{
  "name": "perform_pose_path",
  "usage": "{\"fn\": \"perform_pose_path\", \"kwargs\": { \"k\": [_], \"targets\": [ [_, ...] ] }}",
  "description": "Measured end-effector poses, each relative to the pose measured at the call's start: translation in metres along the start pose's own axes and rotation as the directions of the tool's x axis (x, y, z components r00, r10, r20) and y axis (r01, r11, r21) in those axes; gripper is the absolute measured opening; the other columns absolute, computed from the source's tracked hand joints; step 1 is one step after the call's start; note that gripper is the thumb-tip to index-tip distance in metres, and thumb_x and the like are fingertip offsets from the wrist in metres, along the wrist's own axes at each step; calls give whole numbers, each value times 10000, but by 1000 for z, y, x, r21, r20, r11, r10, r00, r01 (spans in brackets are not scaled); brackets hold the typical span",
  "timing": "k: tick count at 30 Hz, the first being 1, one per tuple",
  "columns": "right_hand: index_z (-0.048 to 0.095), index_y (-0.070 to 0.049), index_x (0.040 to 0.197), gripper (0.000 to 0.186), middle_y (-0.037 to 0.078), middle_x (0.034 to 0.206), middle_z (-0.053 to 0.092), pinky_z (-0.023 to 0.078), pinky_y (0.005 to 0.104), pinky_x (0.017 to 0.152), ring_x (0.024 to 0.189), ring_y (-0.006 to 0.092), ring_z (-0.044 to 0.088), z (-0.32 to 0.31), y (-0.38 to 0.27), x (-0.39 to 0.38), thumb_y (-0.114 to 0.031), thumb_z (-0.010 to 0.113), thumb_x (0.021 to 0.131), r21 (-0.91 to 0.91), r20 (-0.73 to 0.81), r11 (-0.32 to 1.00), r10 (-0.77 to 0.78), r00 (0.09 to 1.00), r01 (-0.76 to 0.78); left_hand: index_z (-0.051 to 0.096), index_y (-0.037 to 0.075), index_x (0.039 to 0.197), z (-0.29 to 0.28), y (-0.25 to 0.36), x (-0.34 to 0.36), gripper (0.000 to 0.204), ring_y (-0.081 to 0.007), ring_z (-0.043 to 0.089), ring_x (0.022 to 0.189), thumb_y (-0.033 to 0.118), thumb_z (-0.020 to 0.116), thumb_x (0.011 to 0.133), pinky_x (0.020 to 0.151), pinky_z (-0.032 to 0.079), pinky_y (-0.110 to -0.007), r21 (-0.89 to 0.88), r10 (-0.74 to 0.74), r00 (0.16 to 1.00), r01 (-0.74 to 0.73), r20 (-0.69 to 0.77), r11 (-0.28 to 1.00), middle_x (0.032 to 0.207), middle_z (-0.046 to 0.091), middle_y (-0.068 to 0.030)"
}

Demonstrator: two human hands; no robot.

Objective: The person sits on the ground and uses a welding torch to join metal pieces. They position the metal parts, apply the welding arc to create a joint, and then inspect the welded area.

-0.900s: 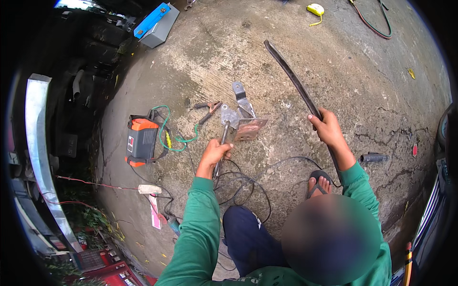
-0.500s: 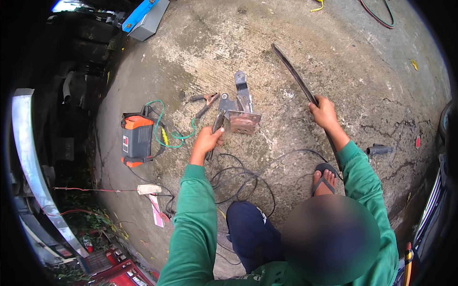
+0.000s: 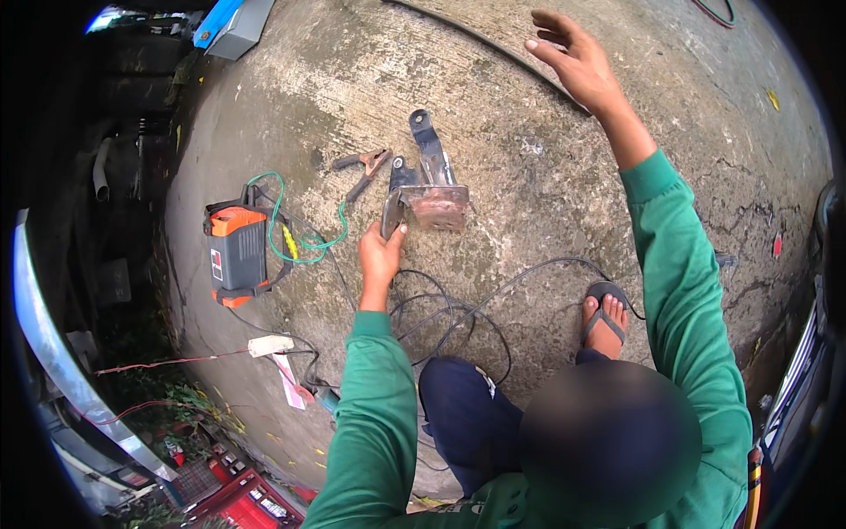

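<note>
My left hand (image 3: 380,256) is closed around a dark, flat metal piece (image 3: 392,212). It meets the left edge of a metal bracket (image 3: 432,159) on the concrete; I cannot tell whether it belongs to the bracket. The bracket has a rusty plate (image 3: 439,208) at its near end and a dark arm with a hole at the far end. My right hand (image 3: 573,66) is raised at the far right, empty, fingers spread. A long, thin dark bar (image 3: 493,48) lies at the far side, its near end beside that hand.
Left of the bracket lies a ground clamp (image 3: 363,167). An orange and black portable welding machine (image 3: 238,251) stands further left with a green cable (image 3: 280,198). Black cable (image 3: 493,335) loops between my left hand and my sandaled foot (image 3: 604,322). A white power strip (image 3: 270,345) lies nearer.
My right hand has let go of the long bar and opened, moving farther away. The bar now lies farther off and to the left. My left hand keeps its hold beside the bracket.
</note>
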State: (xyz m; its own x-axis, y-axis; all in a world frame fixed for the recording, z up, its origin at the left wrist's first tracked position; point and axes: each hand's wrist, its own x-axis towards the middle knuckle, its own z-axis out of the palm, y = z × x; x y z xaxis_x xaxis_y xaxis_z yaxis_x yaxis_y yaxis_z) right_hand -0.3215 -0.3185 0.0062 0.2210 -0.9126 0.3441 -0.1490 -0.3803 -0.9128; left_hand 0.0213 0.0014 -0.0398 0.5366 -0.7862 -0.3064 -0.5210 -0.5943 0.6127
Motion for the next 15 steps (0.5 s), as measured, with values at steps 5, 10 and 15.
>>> {"fn": "perform_pose_path", "kwargs": {
  "k": [5, 10, 15],
  "targets": [
    [612, 2, 1425, 526, 152, 1348, 695, 567, 366, 979, 1204, 233, 674, -87, -13, -111, -259, 751, 991, 133, -29, 922, 369, 929, -362, 683, -17, 1071, 8, 18, -10, 237, -164, 678, 574, 179, 783, 984, 514, 550, -304, -330, -105, 968, 177, 226, 927, 792, 739, -105],
    [626, 17, 1388, 454, 101, 1203, 726, 566, 312, 834, 991, 153, 694, -123, -9, -196, -213, 726, 1009, 193, 26, 807, 565, 825, -558, 678, -11, 1101, 14, 52, -21, 297, -172, 688, 589, 171, 841, 932, 523, 582, -318, -366, -75, 874, 277, 481, 888, 769, 706, -84],
    [654, 24, 1330, 402, 71, 1082, 728, 552, 288, 737, 907, 129, 683, -116, -18, -233, -163, 735, 983, 130, 148, 788, 585, 798, -602, 672, 1, 1107, 40, 69, -17, 344, -152, 689, 606, 121, 890, 870, 517, 580, -299, -383, 1, 829, 257, 559, 887, 798, 706, -65]
  ]
}}
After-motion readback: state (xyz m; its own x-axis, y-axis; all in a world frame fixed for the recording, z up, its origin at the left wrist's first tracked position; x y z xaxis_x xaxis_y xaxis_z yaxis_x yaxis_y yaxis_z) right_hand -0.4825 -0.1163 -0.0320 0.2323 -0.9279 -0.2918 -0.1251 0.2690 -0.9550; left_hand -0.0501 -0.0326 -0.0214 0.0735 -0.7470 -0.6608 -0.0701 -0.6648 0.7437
